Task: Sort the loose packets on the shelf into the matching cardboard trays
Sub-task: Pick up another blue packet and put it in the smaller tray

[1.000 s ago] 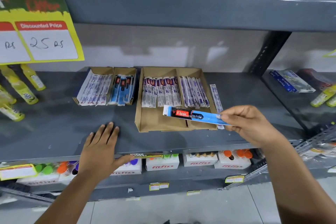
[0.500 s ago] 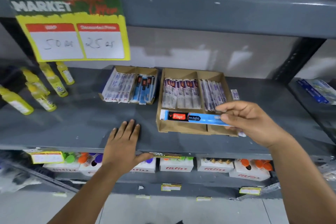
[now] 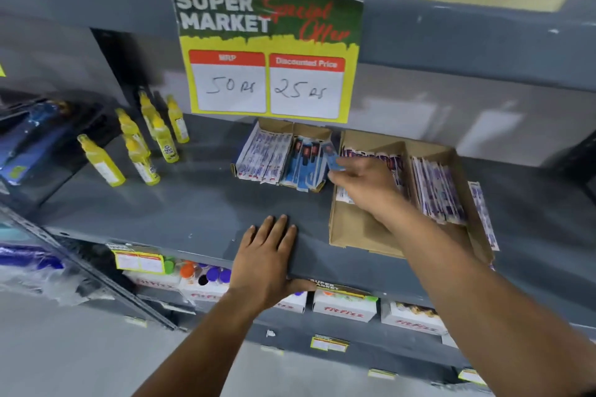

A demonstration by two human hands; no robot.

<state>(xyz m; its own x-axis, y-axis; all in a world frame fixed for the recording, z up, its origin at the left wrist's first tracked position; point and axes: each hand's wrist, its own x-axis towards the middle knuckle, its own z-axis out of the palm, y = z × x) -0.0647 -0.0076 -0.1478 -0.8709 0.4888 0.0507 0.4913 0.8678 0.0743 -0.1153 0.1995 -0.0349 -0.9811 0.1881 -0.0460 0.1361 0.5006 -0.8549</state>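
Note:
My right hand (image 3: pixel 362 182) holds a blue packet (image 3: pixel 333 159) at the right edge of the small cardboard tray (image 3: pixel 308 132), beside the other blue packets (image 3: pixel 304 163) in its right half. White packets (image 3: pixel 264 156) fill that tray's left half. The large cardboard tray (image 3: pixel 358 232) lies under my right forearm, with purple-and-white packets (image 3: pixel 437 190) in its right compartment. One loose packet (image 3: pixel 483 214) lies on the shelf just right of the large tray. My left hand (image 3: pixel 269 259) rests flat on the shelf's front edge.
Several yellow bottles (image 3: pixel 142 145) stand at the left of the grey shelf (image 3: pixel 180 203). A price sign (image 3: pixel 267 51) hangs from the shelf above, over the small tray's back. White boxes (image 3: pixel 345 308) line the shelf below.
My right hand has carried the blue packet leftward and back, from over the large tray's front to the small tray. The view has swung left. My left hand stays on the shelf edge.

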